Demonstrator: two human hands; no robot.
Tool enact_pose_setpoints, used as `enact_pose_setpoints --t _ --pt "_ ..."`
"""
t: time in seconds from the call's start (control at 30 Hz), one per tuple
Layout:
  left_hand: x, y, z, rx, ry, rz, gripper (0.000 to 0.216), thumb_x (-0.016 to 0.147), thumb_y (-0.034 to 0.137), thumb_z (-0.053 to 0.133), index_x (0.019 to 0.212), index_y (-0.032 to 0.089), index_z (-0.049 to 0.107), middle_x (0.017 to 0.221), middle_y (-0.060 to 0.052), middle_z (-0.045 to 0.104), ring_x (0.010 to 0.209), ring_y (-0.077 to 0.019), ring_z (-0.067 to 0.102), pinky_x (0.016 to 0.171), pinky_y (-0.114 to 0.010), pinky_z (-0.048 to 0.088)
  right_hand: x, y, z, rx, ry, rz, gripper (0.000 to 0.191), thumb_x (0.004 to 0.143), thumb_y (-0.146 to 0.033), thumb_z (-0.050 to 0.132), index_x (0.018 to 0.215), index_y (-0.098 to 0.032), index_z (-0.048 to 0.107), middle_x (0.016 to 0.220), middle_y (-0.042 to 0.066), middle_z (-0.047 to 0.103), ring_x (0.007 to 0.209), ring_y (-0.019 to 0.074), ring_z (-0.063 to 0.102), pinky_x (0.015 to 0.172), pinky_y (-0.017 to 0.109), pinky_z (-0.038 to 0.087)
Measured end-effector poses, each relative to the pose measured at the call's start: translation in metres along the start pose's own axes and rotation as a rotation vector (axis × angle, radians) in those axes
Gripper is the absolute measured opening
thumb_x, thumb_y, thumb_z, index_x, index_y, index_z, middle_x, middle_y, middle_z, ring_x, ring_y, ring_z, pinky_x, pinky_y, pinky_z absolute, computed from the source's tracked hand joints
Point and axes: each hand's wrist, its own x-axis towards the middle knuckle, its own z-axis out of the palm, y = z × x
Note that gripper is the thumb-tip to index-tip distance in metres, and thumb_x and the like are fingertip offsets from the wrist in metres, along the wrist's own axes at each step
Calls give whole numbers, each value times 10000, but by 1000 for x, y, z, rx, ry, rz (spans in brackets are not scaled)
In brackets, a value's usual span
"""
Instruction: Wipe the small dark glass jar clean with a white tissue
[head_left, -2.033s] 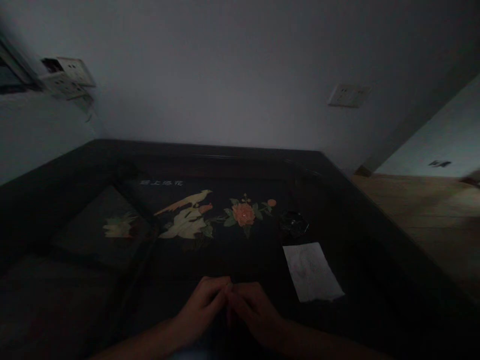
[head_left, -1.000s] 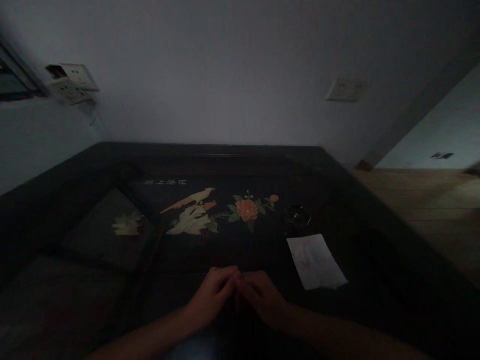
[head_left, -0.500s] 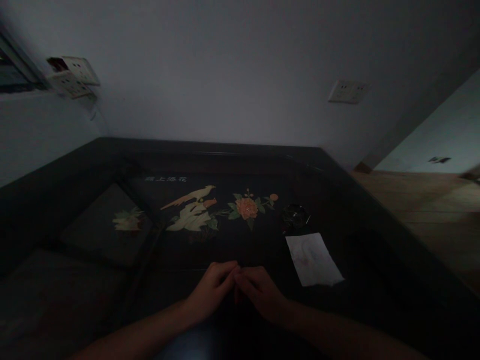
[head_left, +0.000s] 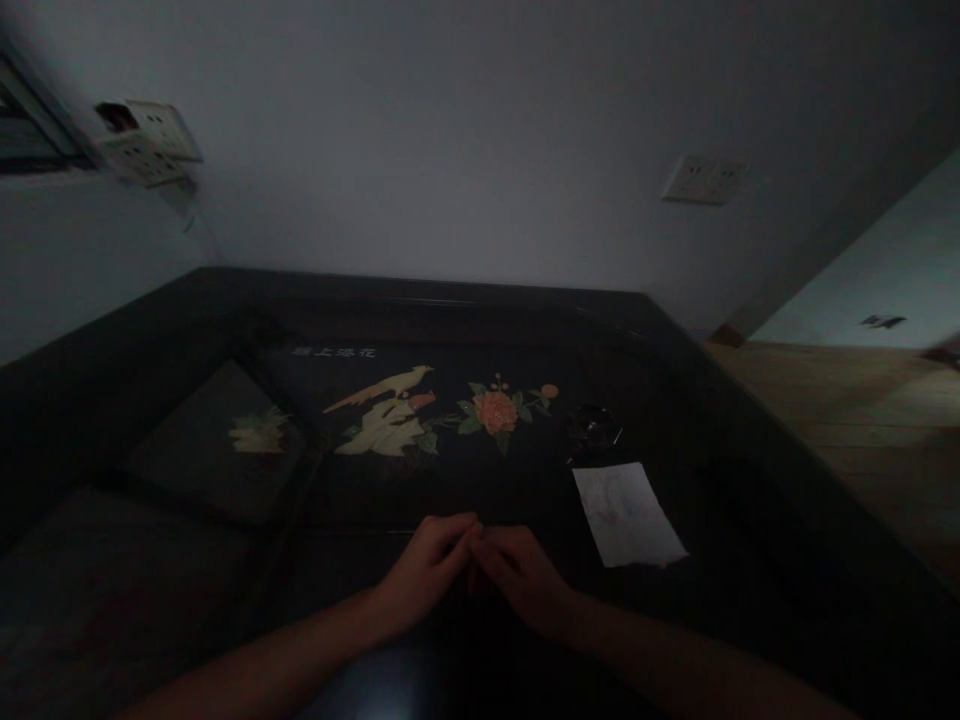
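My left hand (head_left: pixel 431 562) and my right hand (head_left: pixel 521 575) meet at the near side of a dark table (head_left: pixel 637 330). Their fingers are bent and pressed against each other at the tips, and no object shows between them. The undersides of both hands are lost in shadow. To the right of my right hand lies a sheet of white paper (head_left: pixel 628 515) with faint marks. Just beyond the paper sits a dark, shiny, many-sided dish (head_left: pixel 595 428), perhaps glass. Neither hand touches the paper or the dish.
The tabletop bears a picture of a bird (head_left: pixel 382 388) and a pink flower (head_left: pixel 496 411). Behind it rises a pale wall with a double socket (head_left: pixel 705 180); more sockets (head_left: pixel 154 140) are at the left corner. Wooden floor (head_left: pixel 840 400) shows at right. The room is dim.
The view has shifted slightly, so the scene sits a little higher. The hands stay pressed together, and nothing on the table has moved.
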Motion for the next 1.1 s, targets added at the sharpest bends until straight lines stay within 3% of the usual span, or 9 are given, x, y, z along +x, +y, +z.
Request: enact_pose_setpoints --t 1.1 --pt "0 1 1 -71 -16 29 522 900 580 356 612 170 503 548 4 557 535 -115 513 540 -219 380 0 1 -1 -22 -8 13 570 932 -556 321 609 -159 571 582 -7 517 556 98 487 571 224 380"
